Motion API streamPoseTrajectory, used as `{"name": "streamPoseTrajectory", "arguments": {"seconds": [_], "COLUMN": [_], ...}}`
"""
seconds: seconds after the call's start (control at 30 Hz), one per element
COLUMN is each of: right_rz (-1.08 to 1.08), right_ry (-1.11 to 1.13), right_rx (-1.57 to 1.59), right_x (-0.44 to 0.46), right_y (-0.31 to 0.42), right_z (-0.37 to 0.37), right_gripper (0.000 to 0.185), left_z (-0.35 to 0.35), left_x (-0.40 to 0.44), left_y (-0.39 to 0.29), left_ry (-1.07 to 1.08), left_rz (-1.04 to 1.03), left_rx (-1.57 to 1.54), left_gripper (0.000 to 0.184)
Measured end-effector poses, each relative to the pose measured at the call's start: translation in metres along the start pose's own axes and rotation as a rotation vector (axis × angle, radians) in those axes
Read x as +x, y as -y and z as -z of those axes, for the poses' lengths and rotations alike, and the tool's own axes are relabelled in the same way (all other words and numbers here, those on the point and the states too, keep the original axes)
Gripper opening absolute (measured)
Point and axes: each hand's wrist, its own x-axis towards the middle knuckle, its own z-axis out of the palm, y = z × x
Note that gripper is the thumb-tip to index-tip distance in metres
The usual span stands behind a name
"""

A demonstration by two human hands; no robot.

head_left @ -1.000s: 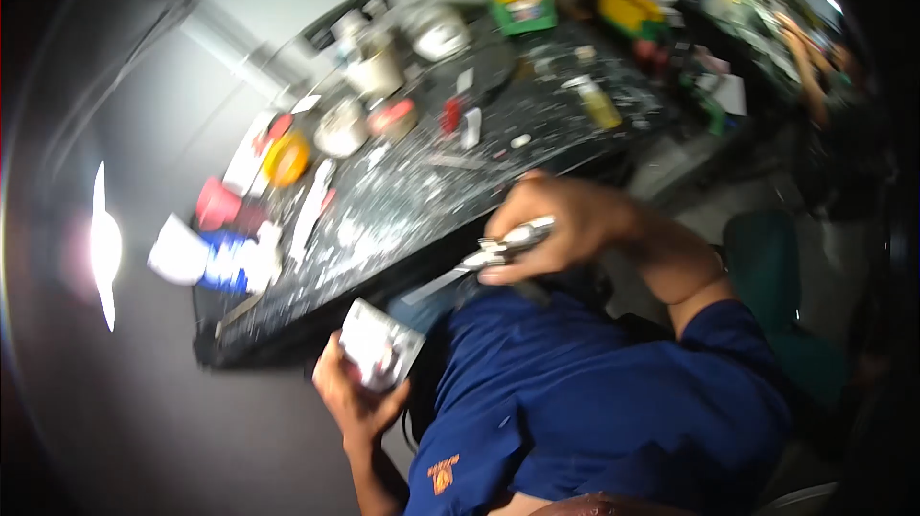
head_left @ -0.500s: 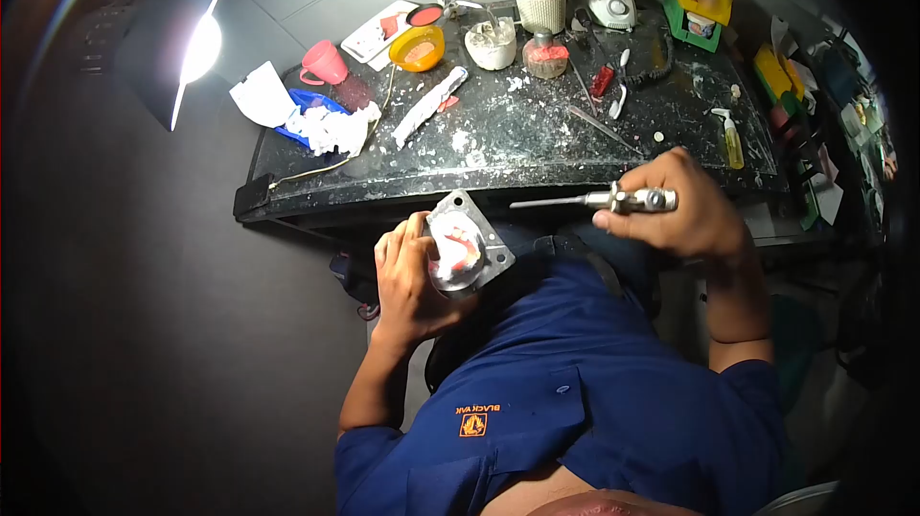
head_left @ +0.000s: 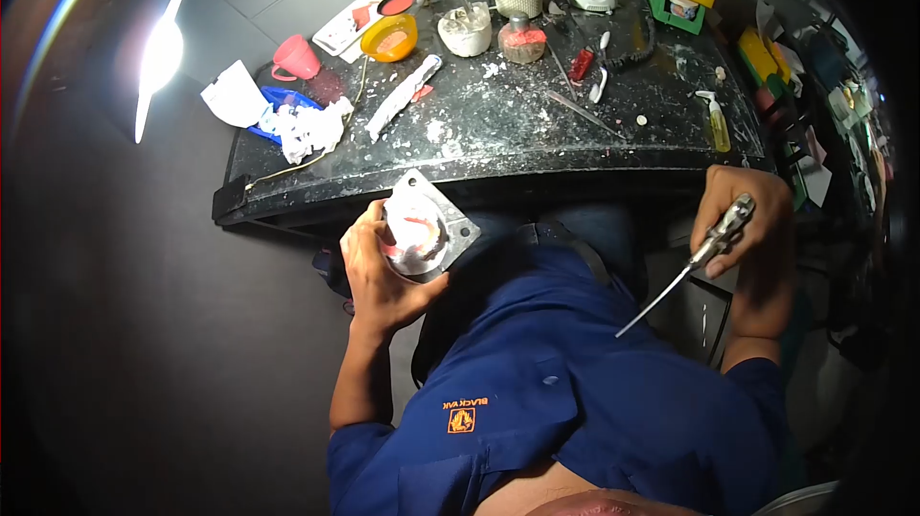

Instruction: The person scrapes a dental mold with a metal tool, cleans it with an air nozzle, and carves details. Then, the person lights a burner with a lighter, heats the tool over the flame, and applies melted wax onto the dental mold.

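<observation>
My left hand (head_left: pixel 371 272) grips a metal dental flask half (head_left: pixel 446 214) by its left and lower edge, just in front of the bench. White plaster and a pink, denture-shaped piece (head_left: pixel 419 223) fill its round hollow, which faces up. Corner holes show in the metal plate. Off to the right, my right hand (head_left: pixel 764 209) is closed round an air blow gun (head_left: pixel 711 246). Its long thin nozzle slants down and left over my blue shirt, well apart from the flask.
A black bench (head_left: pixel 498 137) strewn with white crumbs spans the front. On it are a pink mug (head_left: pixel 297 58), an orange bowl (head_left: pixel 388 41), a plaster-coated bowl (head_left: pixel 465 32), a burner-like jar (head_left: pixel 522 45) and a spray bottle (head_left: pixel 719 125). A bright lamp (head_left: pixel 161 54) shines at left.
My right hand has moved right, and the blow gun's nozzle has swung from pointing left to pointing down-left. The flask has shifted and turned slightly in my left hand.
</observation>
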Motion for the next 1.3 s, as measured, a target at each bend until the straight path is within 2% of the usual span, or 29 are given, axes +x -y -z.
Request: {"name": "streamPoseTrajectory", "arguments": {"seconds": [0.03,0.07,0.2,0.23,0.27,0.33,0.4,0.47,0.53,0.6,0.63,0.67,0.8,0.83,0.87,0.9,0.93,0.97,1.0,1.03,1.07,1.1,1.13,1.17,1.2,1.27,1.3], "right_rz": [-0.206,-0.392,-0.279,-0.438,-0.44,-0.236,-0.179,-0.281,0.314,-0.07,0.014,0.024,0.21,0.211,0.623,1.017,1.005,0.793,0.696,0.922,0.914,1.025,0.862,0.994,1.053,1.048,1.046], "right_ry": [-0.163,-0.363,-0.172,-0.339,-0.412,-0.089,-0.038,-0.293,0.035,-0.322,-0.725,-0.743,-0.346,-0.365,-0.387,-0.385,-0.411,-0.643,-0.421,0.038,0.021,-0.712,-0.005,-0.394,-0.452,-0.16,-0.14], "right_rx": [0.015,-0.171,0.009,-0.101,-0.221,-0.012,0.029,-0.003,0.109,-0.105,-0.336,-0.348,-0.266,-0.272,0.2,0.693,0.721,-0.081,0.239,0.199,0.21,0.741,0.139,0.283,0.425,0.424,0.408], "right_x": [-0.011,-0.012,-0.021,-0.02,-0.018,-0.025,-0.025,-0.027,-0.014,-0.014,-0.035,-0.038,-0.036,-0.03,-0.057,-0.099,-0.039,-0.048,-0.068,-0.07,-0.086,-0.142,-0.101,-0.093,-0.085,-0.092,-0.085], "right_y": [0.006,0.006,-0.004,-0.007,-0.024,-0.021,-0.021,-0.031,-0.03,-0.02,-0.018,-0.018,-0.018,-0.072,-0.155,-0.264,-0.131,-0.058,-0.079,-0.105,-0.157,-0.269,-0.161,-0.158,-0.155,-0.168,-0.159], "right_z": [-0.003,-0.002,-0.002,-0.006,-0.003,-0.003,-0.005,-0.012,-0.018,-0.023,-0.061,-0.052,-0.019,-0.069,-0.08,-0.012,-0.052,-0.018,-0.001,0.034,-0.009,0.049,0.073,0.047,0.042,0.065,0.065], "right_gripper": [0.025,0.026,0.022,0.025,0.026,0.03,0.034,0.031,0.031,0.037,0.033,0.033,0.019,0.019,0.021,0.024,0.024,0.031,0.034,0.031,0.031,0.037,0.039,0.038,0.029,0.032,0.032], "left_z": [-0.001,-0.002,-0.004,-0.004,-0.004,-0.003,-0.001,-0.006,-0.008,-0.013,-0.015,-0.019,-0.027,-0.029,-0.031,-0.034,-0.04,-0.042,-0.043,-0.043,-0.045,-0.043,-0.041,-0.044,-0.041,-0.043,-0.041], "left_x": [0.0,0.001,0.001,-0.001,-0.001,0.007,0.005,0.007,0.017,0.026,0.027,0.036,0.052,0.056,0.06,0.061,0.062,0.059,0.062,0.064,0.062,0.061,0.062,0.06,0.061,0.06,0.058], "left_y": [-0.001,-0.001,0.001,0.001,0.001,0.001,-0.003,-0.002,-0.001,-0.002,-0.004,-0.005,-0.009,-0.008,-0.007,-0.005,-0.003,-0.002,-0.002,-0.004,0.0,-0.003,-0.006,0.0,-0.001,-0.007,-0.006], "left_ry": [0.003,-0.003,-0.021,-0.016,-0.001,-0.006,-0.002,-0.013,-0.031,-0.02,-0.026,-0.05,0.003,-0.015,-0.03,-0.036,-0.05,-0.039,-0.042,-0.052,-0.044,-0.03,-0.018,-0.026,0.001,0.011,0.049], "left_rz": [0.0,0.019,0.032,0.038,0.042,0.034,0.059,0.052,-0.017,0.015,0.017,0.005,0.043,0.016,-0.006,0.01,0.052,0.07,0.077,0.029,0.047,0.079,0.103,0.081,0.059,0.091,0.116], "left_rx": [-0.006,0.002,0.001,0.001,0.015,0.029,-0.004,0.027,0.027,0.019,0.018,0.017,-0.086,-0.072,-0.059,-0.119,-0.179,-0.219,-0.264,-0.216,-0.254,-0.219,-0.182,-0.229,-0.183,-0.256,-0.291], "left_gripper": [0.092,0.092,0.093,0.093,0.093,0.092,0.09,0.097,0.103,0.103,0.104,0.106,0.107,0.106,0.104,0.102,0.1,0.1,0.101,0.098,0.095,0.094,0.093,0.092,0.091,0.091,0.089]}}
